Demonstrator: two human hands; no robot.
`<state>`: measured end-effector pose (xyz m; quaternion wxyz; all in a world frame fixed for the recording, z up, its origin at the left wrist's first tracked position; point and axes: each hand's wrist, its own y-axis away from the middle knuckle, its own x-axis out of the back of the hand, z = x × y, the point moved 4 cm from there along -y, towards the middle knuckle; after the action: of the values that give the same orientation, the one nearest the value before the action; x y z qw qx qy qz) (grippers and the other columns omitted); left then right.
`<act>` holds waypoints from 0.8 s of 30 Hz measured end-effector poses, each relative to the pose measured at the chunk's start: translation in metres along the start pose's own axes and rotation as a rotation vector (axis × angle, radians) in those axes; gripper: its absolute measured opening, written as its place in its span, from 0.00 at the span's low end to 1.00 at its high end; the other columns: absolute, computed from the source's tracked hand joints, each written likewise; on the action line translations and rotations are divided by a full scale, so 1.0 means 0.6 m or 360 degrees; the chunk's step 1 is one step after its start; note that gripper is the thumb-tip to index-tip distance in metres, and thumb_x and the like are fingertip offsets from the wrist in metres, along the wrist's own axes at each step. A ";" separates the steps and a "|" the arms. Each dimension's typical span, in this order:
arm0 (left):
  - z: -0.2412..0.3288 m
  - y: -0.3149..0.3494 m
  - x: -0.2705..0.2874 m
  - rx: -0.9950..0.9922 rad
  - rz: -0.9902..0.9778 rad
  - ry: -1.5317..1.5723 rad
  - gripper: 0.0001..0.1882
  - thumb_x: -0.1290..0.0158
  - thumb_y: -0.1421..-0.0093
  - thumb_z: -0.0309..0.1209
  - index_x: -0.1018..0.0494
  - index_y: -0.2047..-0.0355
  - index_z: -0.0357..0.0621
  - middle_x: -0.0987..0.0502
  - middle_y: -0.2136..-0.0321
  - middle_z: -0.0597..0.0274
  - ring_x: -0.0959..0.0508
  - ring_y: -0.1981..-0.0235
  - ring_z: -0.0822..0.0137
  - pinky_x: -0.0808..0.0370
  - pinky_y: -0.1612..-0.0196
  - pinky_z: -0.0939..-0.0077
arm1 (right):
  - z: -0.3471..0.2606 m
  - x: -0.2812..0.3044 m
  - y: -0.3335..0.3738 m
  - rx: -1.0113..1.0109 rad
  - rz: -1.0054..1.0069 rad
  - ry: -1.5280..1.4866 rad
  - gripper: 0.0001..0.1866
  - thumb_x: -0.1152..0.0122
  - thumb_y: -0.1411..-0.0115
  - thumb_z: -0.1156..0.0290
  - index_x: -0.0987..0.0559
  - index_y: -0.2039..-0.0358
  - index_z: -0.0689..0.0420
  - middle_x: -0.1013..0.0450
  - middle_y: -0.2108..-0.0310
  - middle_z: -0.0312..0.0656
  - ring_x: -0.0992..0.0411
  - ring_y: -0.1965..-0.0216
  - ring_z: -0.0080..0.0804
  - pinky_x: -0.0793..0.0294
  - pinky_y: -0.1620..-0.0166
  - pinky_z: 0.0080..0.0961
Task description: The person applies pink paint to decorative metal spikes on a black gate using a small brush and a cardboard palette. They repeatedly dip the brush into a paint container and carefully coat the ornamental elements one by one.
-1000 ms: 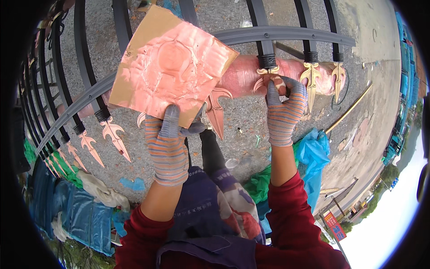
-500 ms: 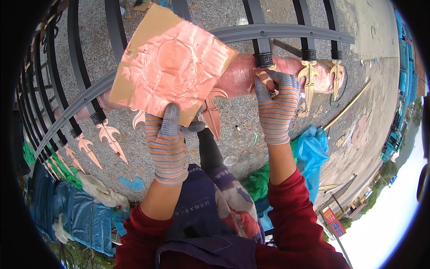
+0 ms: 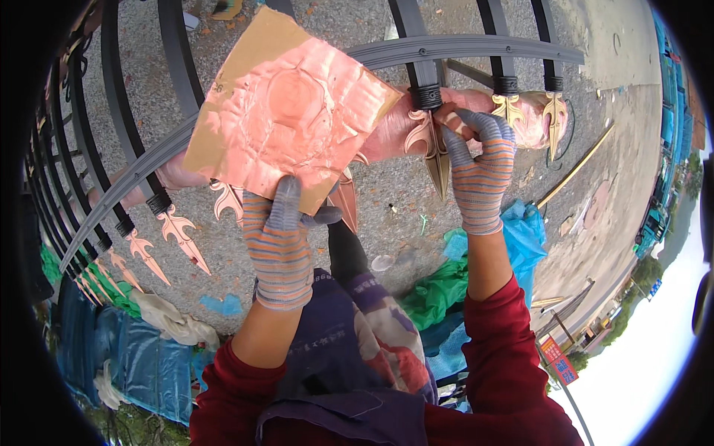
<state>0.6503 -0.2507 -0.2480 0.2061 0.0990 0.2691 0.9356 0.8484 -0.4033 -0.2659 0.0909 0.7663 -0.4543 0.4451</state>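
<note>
My left hand (image 3: 279, 241), in a striped knit glove, grips a square of cardboard (image 3: 297, 100) by its lower edge, thumb on top. Copper-pink paint coats most of the cardboard's face. My right hand (image 3: 483, 167), gloved alike, pinches a small copper-stained pad (image 3: 452, 119), perhaps sponge or cloth. It touches the upper right of a spearhead fence finial (image 3: 433, 152), whose left side is copper-pink and whose point still shows dull gold. Right of this hand are gold finials (image 3: 554, 123). Copper-coloured finials (image 3: 182, 236) line the left, and one is partly hidden behind the cardboard.
Black fence bars (image 3: 491, 37) and a curved rail (image 3: 357, 54) cross the far side. A pink, plastic-wrapped roll (image 3: 390, 132) lies beneath the finials. Green sheeting (image 3: 439, 293), blue plastic (image 3: 524, 238) and a thin stick (image 3: 576, 167) lie on the ground; blue sheeting (image 3: 145, 364) is at left.
My right hand has shifted right and slightly up with the pad, uncovering the part-coppered finial. My left hand and the cardboard have barely moved.
</note>
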 end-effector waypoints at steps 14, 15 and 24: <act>-0.064 -0.005 0.048 0.0110 -0.0221 0.0547 0.21 0.45 0.38 0.29 0.35 0.46 0.38 0.27 0.53 0.54 0.21 0.59 0.65 0.16 0.63 0.74 | 0.027 0.022 -0.004 -0.0365 -0.0013 -0.0021 0.13 0.31 0.52 0.71 0.20 0.65 0.55 0.29 0.75 0.41 0.31 0.71 0.39 0.32 0.65 0.34; -0.069 -0.010 0.054 0.0137 -0.0259 0.0567 0.21 0.45 0.38 0.29 0.35 0.46 0.38 0.27 0.52 0.54 0.22 0.59 0.65 0.16 0.64 0.73 | 0.008 0.017 0.002 -0.0230 -0.0096 -0.0013 0.12 0.31 0.52 0.72 0.20 0.65 0.55 0.29 0.75 0.40 0.31 0.72 0.38 0.32 0.65 0.34; -0.016 0.011 0.004 0.0041 -0.0121 0.0044 0.26 0.55 0.33 0.45 0.33 0.51 0.29 0.22 0.58 0.44 0.19 0.61 0.54 0.19 0.59 0.58 | 0.010 0.007 0.021 -0.0074 -0.0265 0.0187 0.10 0.31 0.51 0.70 0.20 0.66 0.52 0.30 0.77 0.39 0.31 0.70 0.40 0.32 0.63 0.35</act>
<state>0.6431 -0.2590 -0.2523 0.2364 0.0785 0.2876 0.9248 0.8429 -0.4165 -0.2693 0.1718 0.7718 -0.3931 0.4694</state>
